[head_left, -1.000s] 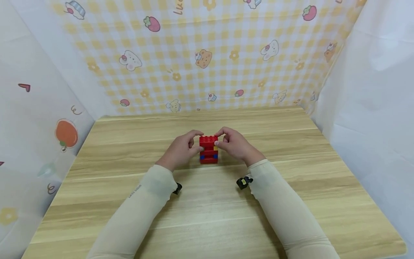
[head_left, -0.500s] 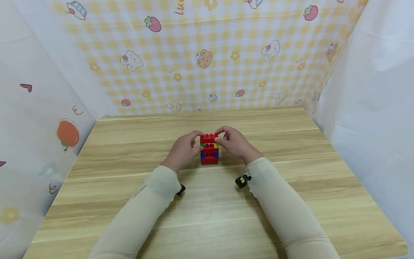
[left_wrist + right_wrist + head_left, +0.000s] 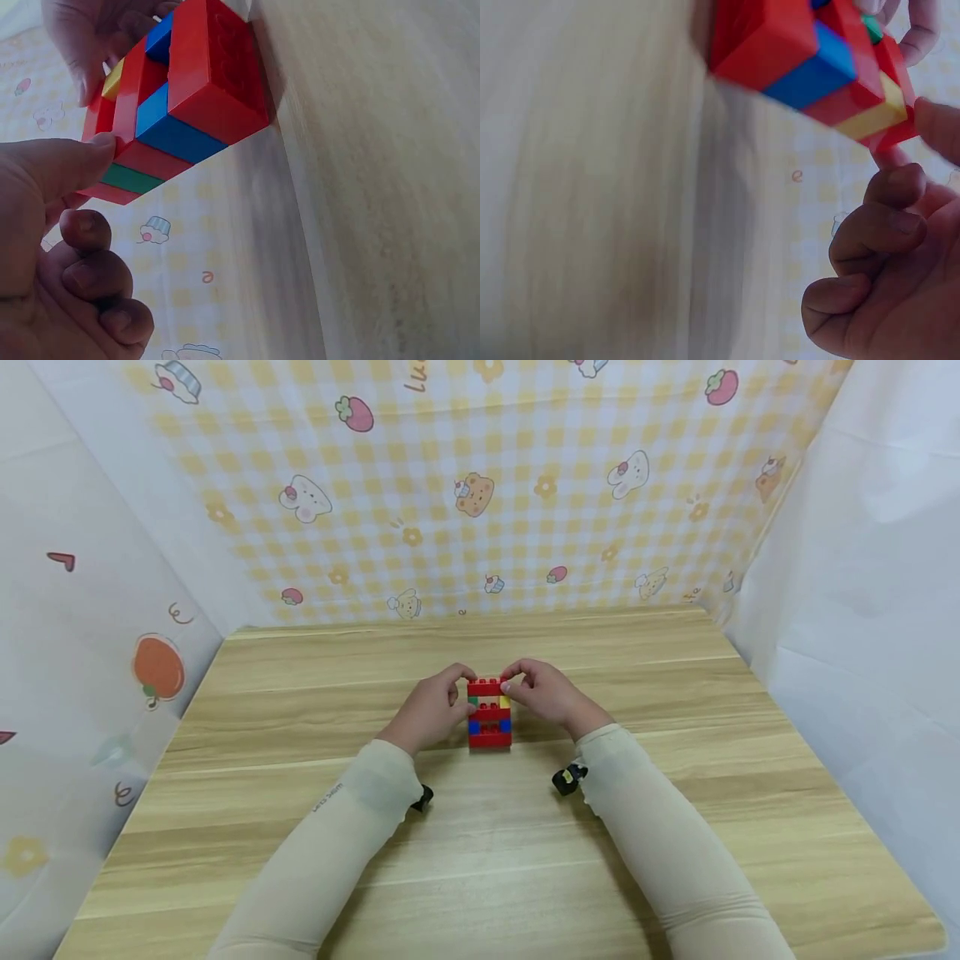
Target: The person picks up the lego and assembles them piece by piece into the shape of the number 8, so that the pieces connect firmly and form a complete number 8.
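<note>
A stack of toy building bricks point(image 3: 490, 714) stands between my hands in the head view. Red layers alternate with blue bricks point(image 3: 174, 130) low down, and with a green brick point(image 3: 133, 178) on the left and a yellow brick point(image 3: 876, 111) on the right higher up. My left hand point(image 3: 432, 708) pinches its left side, thumb on the front and index finger at the top. At the upper right corner, thumb and index of my right hand point(image 3: 551, 695) grip the top red brick. The left wrist view shows the bottom brick's underside. Whether its edge touches the table I cannot tell.
The stack is over the middle of a wood-grain table point(image 3: 480, 877). A yellow checked cloth point(image 3: 420, 468) hangs behind, with white cloth at the left point(image 3: 82, 660) and right sides. Small black devices point(image 3: 567, 778) sit at both wrists.
The stack has shifted slightly right and toward me, and its gaps show more from the front. My left hand has moved a little right with it. Both hands keep hold.
</note>
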A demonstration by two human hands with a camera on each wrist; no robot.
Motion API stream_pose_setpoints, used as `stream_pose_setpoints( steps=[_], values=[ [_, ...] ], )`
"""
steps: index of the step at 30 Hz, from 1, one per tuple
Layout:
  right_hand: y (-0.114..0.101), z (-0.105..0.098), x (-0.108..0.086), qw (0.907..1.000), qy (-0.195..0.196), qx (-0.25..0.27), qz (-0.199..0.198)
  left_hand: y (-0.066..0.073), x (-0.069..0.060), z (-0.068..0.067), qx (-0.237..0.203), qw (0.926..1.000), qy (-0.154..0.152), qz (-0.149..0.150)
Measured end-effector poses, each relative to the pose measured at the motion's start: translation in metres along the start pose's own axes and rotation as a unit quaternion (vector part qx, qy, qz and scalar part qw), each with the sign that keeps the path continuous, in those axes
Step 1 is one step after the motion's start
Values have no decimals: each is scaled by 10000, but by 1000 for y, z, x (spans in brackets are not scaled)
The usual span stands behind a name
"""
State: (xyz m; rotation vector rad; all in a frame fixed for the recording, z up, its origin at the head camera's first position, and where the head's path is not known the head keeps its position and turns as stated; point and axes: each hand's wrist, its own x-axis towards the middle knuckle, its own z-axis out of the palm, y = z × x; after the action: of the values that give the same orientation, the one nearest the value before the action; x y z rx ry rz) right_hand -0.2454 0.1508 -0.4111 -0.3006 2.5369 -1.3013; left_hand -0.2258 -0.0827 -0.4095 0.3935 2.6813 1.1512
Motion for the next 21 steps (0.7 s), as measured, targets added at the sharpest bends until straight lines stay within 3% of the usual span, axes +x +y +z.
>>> stream_pose_setpoints(
  steps=[10, 18, 21],
  values=[
    [5, -7, -12, 9919, -598, -1063, -350, -2, 3, -2, -375, 9986, -250, -267],
    [0, -3, -20, 9809, -1186, -1540, 27, -6, 5, -1, -598, 9947, -610, -567],
    [0, 0, -22, 9758, -1372, -1693, 192, -8, 6, 2, -496, 9934, -784, -677]
  ],
)
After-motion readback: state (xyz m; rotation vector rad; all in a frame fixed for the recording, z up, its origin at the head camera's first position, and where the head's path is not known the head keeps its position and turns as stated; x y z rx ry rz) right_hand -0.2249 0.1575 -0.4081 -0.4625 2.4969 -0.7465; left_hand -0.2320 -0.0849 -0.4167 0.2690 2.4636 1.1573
